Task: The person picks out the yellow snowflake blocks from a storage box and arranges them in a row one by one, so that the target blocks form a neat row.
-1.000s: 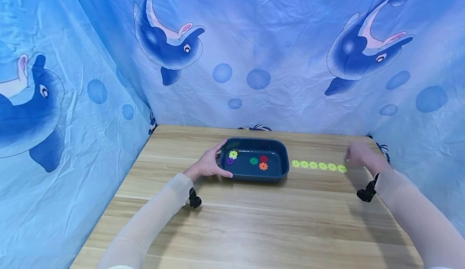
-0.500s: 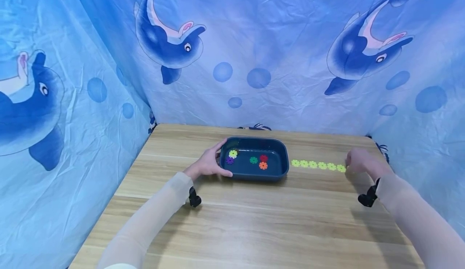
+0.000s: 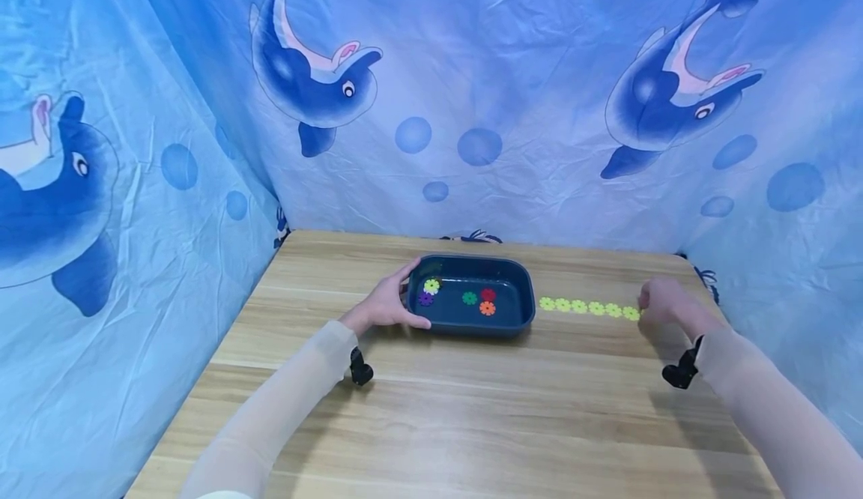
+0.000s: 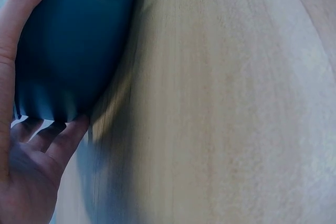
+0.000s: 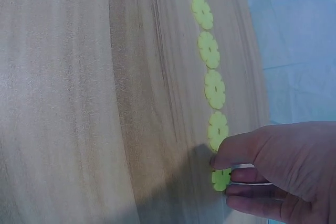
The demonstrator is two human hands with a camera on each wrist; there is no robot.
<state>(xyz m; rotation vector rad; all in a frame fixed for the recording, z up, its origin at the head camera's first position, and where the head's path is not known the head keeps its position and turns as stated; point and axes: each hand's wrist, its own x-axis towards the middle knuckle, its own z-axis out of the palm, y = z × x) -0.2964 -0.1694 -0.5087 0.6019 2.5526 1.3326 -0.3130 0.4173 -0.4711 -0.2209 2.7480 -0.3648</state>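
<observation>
My left hand (image 3: 389,303) grips the left end of a dark blue rectangular plastic tub (image 3: 482,329), thumb along its front side, fingers round the end wall. In the left wrist view the fingertips press against the tub's wall (image 4: 73,40). Inside lie several flower-shaped interlocking discs: a green disc (image 3: 470,298), a red disc (image 3: 488,294), an orange disc (image 3: 487,309), a purple disc (image 3: 425,299) and a yellow disc (image 3: 431,285). My right hand (image 5: 283,169) pinches the end yellow disc (image 5: 221,179) of a row, thumb partly covering it.
Several yellow discs (image 3: 580,306) lie flat in a straight line from the tub's right side to my right hand. The wooden table (image 3: 431,409) ends at a blue dolphin-print curtain (image 3: 512,207) behind and at both sides.
My right hand has come down and slightly left, to the right end of the yellow row. My left hand and the tub have stayed where they were.
</observation>
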